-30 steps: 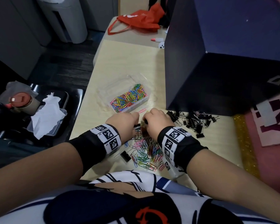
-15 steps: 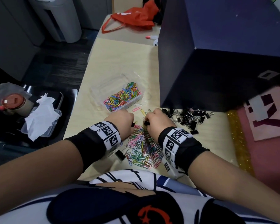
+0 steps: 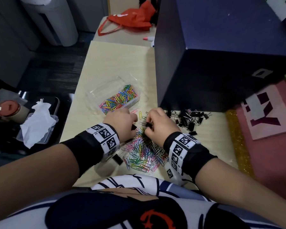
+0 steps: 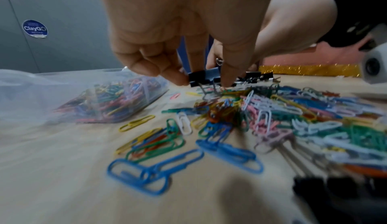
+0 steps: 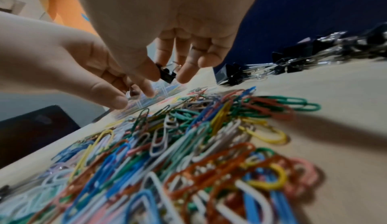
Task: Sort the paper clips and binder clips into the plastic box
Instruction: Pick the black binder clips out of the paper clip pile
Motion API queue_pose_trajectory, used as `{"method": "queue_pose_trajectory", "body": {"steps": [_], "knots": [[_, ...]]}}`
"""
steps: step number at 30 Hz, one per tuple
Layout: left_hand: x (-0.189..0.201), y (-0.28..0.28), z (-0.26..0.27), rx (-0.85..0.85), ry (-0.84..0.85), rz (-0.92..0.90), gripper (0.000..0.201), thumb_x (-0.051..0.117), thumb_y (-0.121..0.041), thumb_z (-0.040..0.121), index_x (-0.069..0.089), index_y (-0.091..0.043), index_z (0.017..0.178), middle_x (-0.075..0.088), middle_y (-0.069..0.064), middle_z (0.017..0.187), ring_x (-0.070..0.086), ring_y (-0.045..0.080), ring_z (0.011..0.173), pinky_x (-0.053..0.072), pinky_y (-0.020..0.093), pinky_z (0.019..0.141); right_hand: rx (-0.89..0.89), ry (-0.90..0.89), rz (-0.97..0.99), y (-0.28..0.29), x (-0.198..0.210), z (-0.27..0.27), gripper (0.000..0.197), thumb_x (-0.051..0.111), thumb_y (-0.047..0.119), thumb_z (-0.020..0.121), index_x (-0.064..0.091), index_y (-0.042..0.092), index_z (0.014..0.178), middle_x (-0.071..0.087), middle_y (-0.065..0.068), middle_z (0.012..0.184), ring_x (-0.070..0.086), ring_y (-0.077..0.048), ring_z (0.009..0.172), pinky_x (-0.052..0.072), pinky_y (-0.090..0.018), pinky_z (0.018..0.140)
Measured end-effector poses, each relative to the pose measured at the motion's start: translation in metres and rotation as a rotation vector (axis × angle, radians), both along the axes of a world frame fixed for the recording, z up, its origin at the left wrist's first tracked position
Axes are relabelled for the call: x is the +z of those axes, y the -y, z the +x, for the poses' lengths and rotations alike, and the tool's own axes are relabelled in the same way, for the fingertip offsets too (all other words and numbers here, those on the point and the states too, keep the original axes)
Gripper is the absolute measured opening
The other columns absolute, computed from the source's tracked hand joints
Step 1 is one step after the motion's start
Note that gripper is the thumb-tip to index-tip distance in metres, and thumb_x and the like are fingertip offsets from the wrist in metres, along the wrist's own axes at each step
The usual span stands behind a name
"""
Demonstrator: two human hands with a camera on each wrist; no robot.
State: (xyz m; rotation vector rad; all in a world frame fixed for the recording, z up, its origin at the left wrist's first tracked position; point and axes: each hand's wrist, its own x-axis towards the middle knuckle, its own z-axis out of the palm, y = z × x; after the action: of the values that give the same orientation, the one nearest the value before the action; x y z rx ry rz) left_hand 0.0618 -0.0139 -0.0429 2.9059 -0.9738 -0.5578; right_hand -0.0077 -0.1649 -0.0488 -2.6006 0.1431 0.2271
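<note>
pale wood desk (image 3: 116, 63), big dark box (image 3: 221, 55) on the far right side, red bag (image 3: 132, 19) at the far end.

head view: i see the plastic box (image 3: 119, 98) of coloured paper clips far-left of both hands, long axis running near-left to far-right. left hand (image 3: 120, 124) is just near of it, clearly the closer one. right hand (image 3: 160, 126) sits beside the left over the loose paper clips (image 3: 142, 152). binder clip pile (image 3: 190, 118) lies right of the right hand, against the dark box. one stray binder clip (image 3: 118, 160) by the left wrist.

left wrist view: left hand (image 4: 180, 34) pinches a black binder clip (image 4: 204, 77) between thumb and fingertip, wire arms hanging into the heap. head view barely shows that clip.

right wrist view: right hand (image 5: 173, 34) has a small black clip (image 5: 166, 75) between thumb and fingers; looks pinched to me. pile shows far right (image 5: 314, 53); the plastic box only shows as a blur behind the fingers.

my read: both hands are pulling binder clips out of the paper clip heap. next move turns on which way each goes, right to the pile or far-left to the box.
</note>
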Motion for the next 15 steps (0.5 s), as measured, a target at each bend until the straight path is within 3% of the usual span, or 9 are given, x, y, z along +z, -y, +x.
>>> {"method": "queue_pose_trajectory", "body": {"steps": [5,8,11,15], "knots": [[0.009,0.01,0.001,-0.039,-0.062,-0.14,0.032,0.062,-0.034,0.082,0.065,-0.023,0.112,0.052,0.005,0.115,0.054,0.024,0.107,0.048,0.035,0.089,-0.131,0.066,0.1,0.011,0.002,-0.013,0.017,0.064,0.023,0.08,0.05,0.021,0.091,0.048,0.007,0.096,0.052,-0.014,0.078,0.045,-0.03,0.072],[0.015,0.022,0.003,-0.041,-0.081,-0.165,0.028,0.063,-0.039,0.084,0.062,-0.019,0.103,0.055,0.006,0.106,0.057,0.024,0.098,0.045,0.031,0.079,-0.246,0.094,0.099,0.022,0.0,-0.019,0.018,0.065,0.022,0.081,0.048,0.022,0.087,0.048,0.006,0.093,0.051,-0.014,0.074,0.043,-0.028,0.069],[0.019,0.038,0.004,-0.059,-0.077,-0.136,0.032,0.059,-0.043,0.088,0.059,-0.014,0.101,0.065,0.007,0.097,0.059,0.026,0.091,0.04,0.029,0.068,-0.353,0.067,0.064,0.038,0.0,-0.026,0.011,0.064,0.018,0.084,0.054,0.021,0.086,0.053,0.005,0.095,0.052,-0.015,0.078,0.046,-0.028,0.074],[0.018,0.058,0.003,-0.002,-0.146,-0.168,0.029,0.06,-0.036,0.088,0.057,-0.016,0.109,0.069,0.007,0.095,0.062,0.025,0.091,0.042,0.027,0.068,-0.495,0.061,0.046,0.058,0.001,-0.036,0.009,0.063,0.015,0.086,0.061,0.018,0.095,0.058,-0.001,0.106,0.056,-0.017,0.09,0.044,-0.023,0.082]]}}
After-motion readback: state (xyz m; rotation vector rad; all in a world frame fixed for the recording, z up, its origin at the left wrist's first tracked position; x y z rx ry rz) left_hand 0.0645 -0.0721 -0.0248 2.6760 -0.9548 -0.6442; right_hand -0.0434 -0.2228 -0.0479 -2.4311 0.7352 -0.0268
